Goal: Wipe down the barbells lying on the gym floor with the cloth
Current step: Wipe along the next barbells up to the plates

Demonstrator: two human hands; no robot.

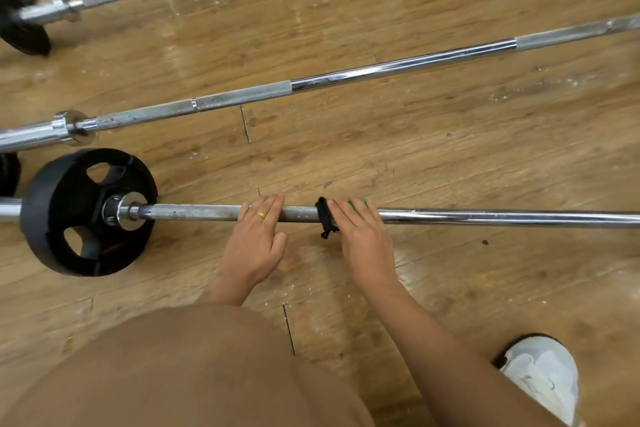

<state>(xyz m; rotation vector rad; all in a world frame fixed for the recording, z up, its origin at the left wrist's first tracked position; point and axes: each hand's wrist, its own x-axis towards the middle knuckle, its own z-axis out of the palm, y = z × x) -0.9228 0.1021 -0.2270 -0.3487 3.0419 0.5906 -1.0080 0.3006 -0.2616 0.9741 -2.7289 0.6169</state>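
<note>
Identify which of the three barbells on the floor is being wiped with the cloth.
The nearest barbell, the one with the black plate: it alone has the right hand holding the cloth round it.

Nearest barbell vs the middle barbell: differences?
The nearest barbell carries a black plate; the middle barbell has a bare sleeve. The left hand and right hand rest on the nearest barbell, the right over the cloth; the middle barbell is untouched. Both are chrome bars with knurled sections on the wood floor.
</note>
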